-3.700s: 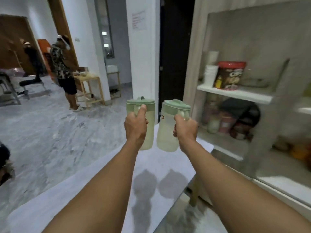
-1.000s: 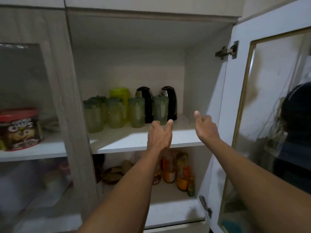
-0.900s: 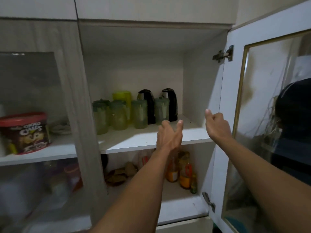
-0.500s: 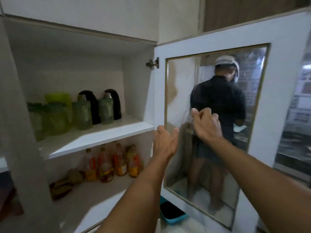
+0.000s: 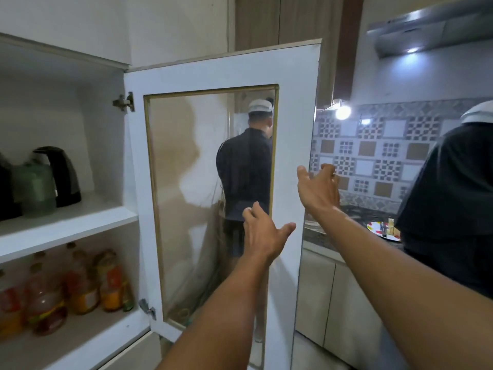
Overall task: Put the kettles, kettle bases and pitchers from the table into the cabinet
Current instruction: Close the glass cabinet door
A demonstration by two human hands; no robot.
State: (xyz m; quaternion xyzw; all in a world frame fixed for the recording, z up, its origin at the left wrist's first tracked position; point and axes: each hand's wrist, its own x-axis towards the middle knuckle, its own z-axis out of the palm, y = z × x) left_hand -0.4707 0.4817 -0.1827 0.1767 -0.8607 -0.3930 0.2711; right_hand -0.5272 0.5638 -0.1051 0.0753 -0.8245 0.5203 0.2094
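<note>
In the head view, a white-framed cabinet door with a brass-edged glass pane (image 5: 221, 76) is seen swung open in the middle of the frame, hinged on its left side to the white cabinet (image 5: 112, 145). The left hand (image 5: 262, 233) is held in front of the door's lower right part, at about 6 o'clock from the pane's right edge; its fingers are spread and nothing is gripped. Whether the palm touches the door cannot be told. The right hand (image 5: 318, 189) is raised at 2 o'clock from the left hand, just beside the door's free right edge, with fingers loosely curled and open and nothing held in them.

At 9 o'clock in the frame, on the cabinet's upper white shelf (image 5: 66, 222), a black and steel electric kettle (image 5: 62, 177) is set upright. A translucent green plastic pitcher (image 5: 34, 189) stands just beside it at its 8 o'clock, overlapping it. A second dark kettle (image 5: 6, 198) is cut off by the left edge.

On the lower shelf, at 7 o'clock, a row of clear bottles with orange and yellow contents (image 5: 80, 284) is seen.

Through the glass pane a person in dark clothes and a white cap (image 5: 246, 166) is seen from behind. At 3 o'clock a patterned tiled wall (image 5: 373, 153) and a dark countertop (image 5: 354, 212) are visible.
</note>
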